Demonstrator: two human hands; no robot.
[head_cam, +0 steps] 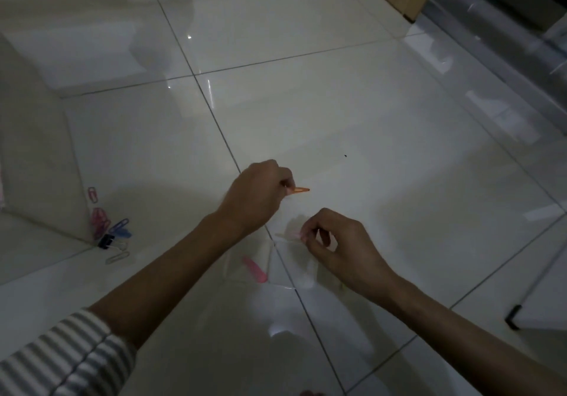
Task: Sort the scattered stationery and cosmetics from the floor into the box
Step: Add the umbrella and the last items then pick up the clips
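Pinched in the curled fingers of the left hand [260, 199]: slim orange hair clip [300, 190], tip pointing right, just above the glossy white tiled floor [368, 119]. Pinched in the right hand [340, 242], close beside: pale translucent strip [287, 236], too faint to identify. Below both, flat on the tiles: pink hair clip [254, 270]. Far left, bunched at a corner of the clear plastic box [76, 165]: coloured paper clips [99, 222] and 1 black binder clip [106, 240].

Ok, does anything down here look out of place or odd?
Nothing looks damaged or spilled. A pink hair clip lies loose on the floor, and paper clips with a black binder clip sit heaped at left. The left hand pinches an orange clip; the right hand, an unclear pale item.
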